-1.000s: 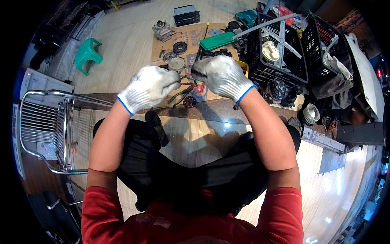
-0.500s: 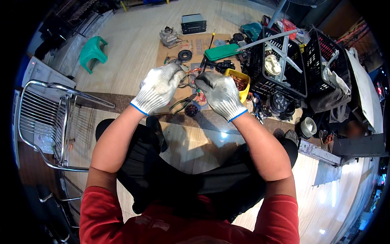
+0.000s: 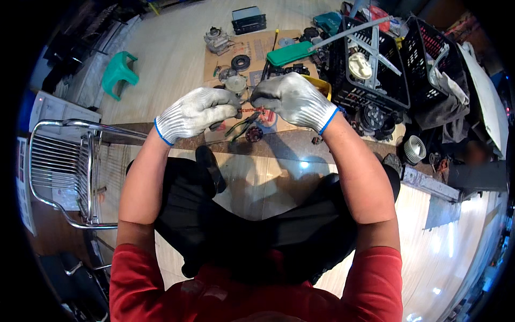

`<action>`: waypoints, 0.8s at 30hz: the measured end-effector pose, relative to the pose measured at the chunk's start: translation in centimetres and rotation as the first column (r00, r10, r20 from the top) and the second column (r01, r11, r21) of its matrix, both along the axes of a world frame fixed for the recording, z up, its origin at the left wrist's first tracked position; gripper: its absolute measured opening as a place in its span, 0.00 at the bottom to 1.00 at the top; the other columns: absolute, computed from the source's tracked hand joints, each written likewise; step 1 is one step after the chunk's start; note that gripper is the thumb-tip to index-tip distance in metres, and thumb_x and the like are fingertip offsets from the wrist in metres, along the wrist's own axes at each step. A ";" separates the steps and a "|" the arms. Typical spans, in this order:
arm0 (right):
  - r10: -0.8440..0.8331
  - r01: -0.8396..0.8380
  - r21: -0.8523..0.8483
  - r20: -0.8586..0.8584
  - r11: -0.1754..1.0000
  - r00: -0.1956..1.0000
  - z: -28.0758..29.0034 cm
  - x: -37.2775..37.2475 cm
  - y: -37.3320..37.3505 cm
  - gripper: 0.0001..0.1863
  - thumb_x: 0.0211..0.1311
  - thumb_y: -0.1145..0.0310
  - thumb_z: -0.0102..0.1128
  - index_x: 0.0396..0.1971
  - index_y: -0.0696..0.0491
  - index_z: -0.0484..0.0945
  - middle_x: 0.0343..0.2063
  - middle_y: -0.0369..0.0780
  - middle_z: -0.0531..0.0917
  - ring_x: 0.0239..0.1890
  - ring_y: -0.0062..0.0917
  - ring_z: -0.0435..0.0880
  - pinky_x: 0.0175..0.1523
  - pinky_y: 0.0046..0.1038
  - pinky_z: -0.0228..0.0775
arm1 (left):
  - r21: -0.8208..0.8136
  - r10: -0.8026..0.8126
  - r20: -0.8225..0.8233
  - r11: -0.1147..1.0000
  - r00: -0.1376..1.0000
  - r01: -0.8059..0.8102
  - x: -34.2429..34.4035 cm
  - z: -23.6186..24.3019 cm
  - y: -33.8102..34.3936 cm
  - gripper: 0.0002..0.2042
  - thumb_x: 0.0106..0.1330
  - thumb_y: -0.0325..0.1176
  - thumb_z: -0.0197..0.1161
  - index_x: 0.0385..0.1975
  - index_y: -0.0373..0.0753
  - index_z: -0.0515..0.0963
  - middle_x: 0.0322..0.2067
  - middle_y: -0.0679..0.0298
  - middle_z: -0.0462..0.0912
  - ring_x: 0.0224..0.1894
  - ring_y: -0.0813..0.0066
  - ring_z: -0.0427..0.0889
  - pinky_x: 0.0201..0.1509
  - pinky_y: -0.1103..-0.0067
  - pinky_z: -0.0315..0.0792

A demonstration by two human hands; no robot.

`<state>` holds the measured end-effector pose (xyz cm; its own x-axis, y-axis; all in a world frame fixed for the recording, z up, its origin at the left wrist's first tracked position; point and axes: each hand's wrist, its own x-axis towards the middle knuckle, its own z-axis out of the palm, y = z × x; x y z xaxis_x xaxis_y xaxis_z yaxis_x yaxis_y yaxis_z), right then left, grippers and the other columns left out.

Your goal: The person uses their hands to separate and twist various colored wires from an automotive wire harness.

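Observation:
Both my hands wear white knit gloves with blue cuffs and dirty fingertips. Between them stretches a short strand of reddish copper wire (image 3: 250, 110). My left hand (image 3: 204, 109) is closed in a pinch on its left end. My right hand (image 3: 294, 101), closed as well, pinches the other end. Just below the wire, dark-jawed pliers (image 3: 241, 126) lie on the cardboard sheet (image 3: 261, 44), next to a small dark red round part (image 3: 254, 134). A yellow bin (image 3: 321, 86) is partly hidden behind my right hand. A pale round metal part (image 3: 235, 83) sits beyond my left fingers.
A black ring (image 3: 240, 63), a metal motor-like part (image 3: 216, 40) and a green tool (image 3: 289, 53) lie farther off. Black crates (image 3: 370, 91) with scrap parts stand at the right. A green stool (image 3: 119, 75) and a metal chair (image 3: 64, 161) are at the left.
My left hand has turned flatter and moved slightly down and left. My right hand has shifted right and up, now covering much of the yellow bin. The view has tilted a little.

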<state>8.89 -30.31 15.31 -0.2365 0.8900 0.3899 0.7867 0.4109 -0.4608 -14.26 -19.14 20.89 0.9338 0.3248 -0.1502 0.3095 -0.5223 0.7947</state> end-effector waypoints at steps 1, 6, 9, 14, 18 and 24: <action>-0.025 0.029 -0.049 0.091 0.998 0.996 0.1 -0.3 -0.2 0.10 0.61 0.65 0.62 0.36 0.55 0.83 0.32 0.46 0.85 0.36 0.44 0.84 0.42 0.39 0.77 | 0.104 -0.049 -0.008 0.993 0.999 0.050 0.0 -0.1 -0.1 0.14 0.71 0.39 0.60 0.39 0.31 0.82 0.20 0.61 0.76 0.24 0.75 0.76 0.29 0.75 0.70; -0.174 0.123 0.149 0.407 0.981 0.897 0.2 -1.4 -1.0 0.07 0.54 0.69 0.60 0.34 0.51 0.82 0.26 0.44 0.83 0.33 0.42 0.85 0.38 0.38 0.78 | 0.701 -0.087 -0.322 0.647 0.943 0.299 0.8 -2.3 -2.3 0.08 0.67 0.38 0.58 0.31 0.42 0.79 0.29 0.53 0.84 0.35 0.51 0.84 0.40 0.61 0.77; -0.237 0.189 0.187 0.284 0.964 0.929 1.5 -1.4 -1.5 0.07 0.58 0.65 0.61 0.33 0.50 0.82 0.25 0.43 0.83 0.31 0.41 0.85 0.36 0.38 0.78 | 0.831 0.137 -0.306 0.521 0.942 0.194 1.8 -4.3 -1.9 0.11 0.69 0.41 0.56 0.36 0.41 0.79 0.29 0.53 0.84 0.33 0.51 0.85 0.38 0.60 0.77; -0.465 0.457 0.135 0.032 0.879 0.885 2.8 0.1 -1.9 0.16 0.65 0.54 0.59 0.36 0.53 0.82 0.33 0.46 0.85 0.38 0.42 0.86 0.43 0.39 0.78 | 0.810 0.222 0.011 0.569 0.975 -0.139 0.8 -3.0 0.5 0.12 0.72 0.41 0.55 0.38 0.39 0.79 0.27 0.50 0.82 0.33 0.50 0.85 0.37 0.60 0.76; -0.480 0.454 -0.160 -0.219 0.876 0.849 2.4 1.2 -2.3 0.31 0.58 0.50 0.64 0.55 0.57 0.78 0.50 0.54 0.83 0.52 0.47 0.83 0.57 0.38 0.75 | 0.619 0.240 0.099 0.745 0.966 -0.248 0.7 -2.1 0.0 0.13 0.73 0.41 0.56 0.41 0.37 0.81 0.25 0.49 0.81 0.31 0.49 0.83 0.37 0.61 0.75; -0.205 0.006 -0.401 -0.458 0.916 0.865 2.3 0.9 -2.2 0.40 0.54 0.48 0.70 0.63 0.58 0.73 0.52 0.53 0.83 0.51 0.37 0.83 0.58 0.31 0.73 | 0.643 0.032 0.223 0.747 0.974 -0.172 0.8 -2.3 -0.4 0.11 0.69 0.37 0.61 0.40 0.37 0.82 0.30 0.50 0.83 0.35 0.50 0.84 0.40 0.64 0.77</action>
<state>9.79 -32.54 17.65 -0.0040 0.9981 0.0612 0.4518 0.0564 -0.8903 -13.41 -19.53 18.59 0.8758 0.3722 0.3072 0.2750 -0.9080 0.3160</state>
